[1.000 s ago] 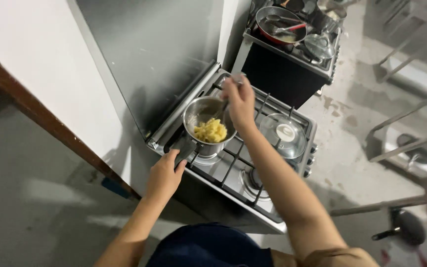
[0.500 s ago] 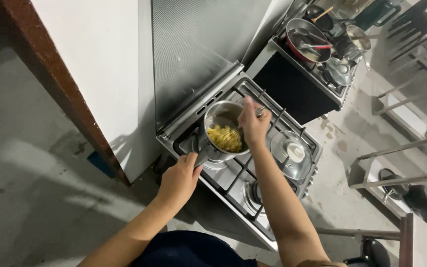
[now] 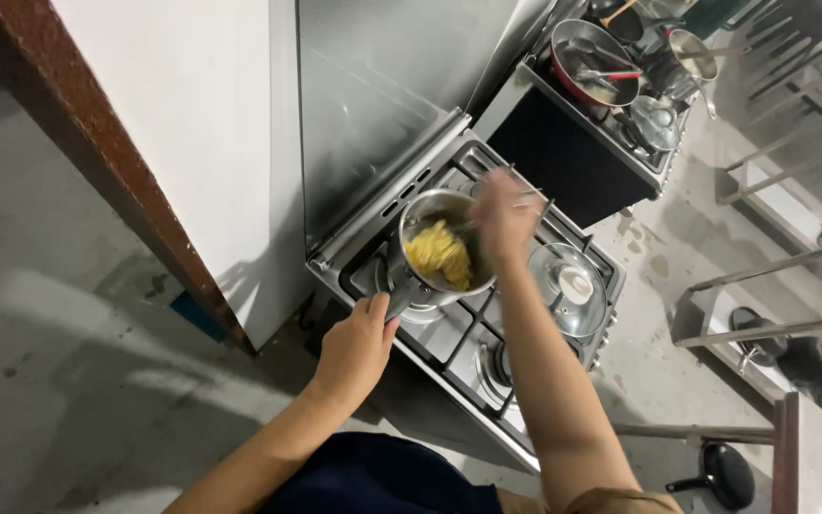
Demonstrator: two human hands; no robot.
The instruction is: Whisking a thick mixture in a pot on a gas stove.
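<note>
While left hand (image 3: 354,347) grips saucepan (image 3: 438,252) handle | right hand (image 3: 504,217) stirs noodles (image 3: 440,255)

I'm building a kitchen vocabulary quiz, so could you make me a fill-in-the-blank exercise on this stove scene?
1. The left hand grips the ____ of the small steel saucepan.
2. The food in the saucepan, the noodles, is ____ in colour.
3. The right hand is held ____ the saucepan.
4. The round glass lid lies on the steel gas stove to the ____ of the saucepan.

Missing words: handle; yellow; above; right
</note>
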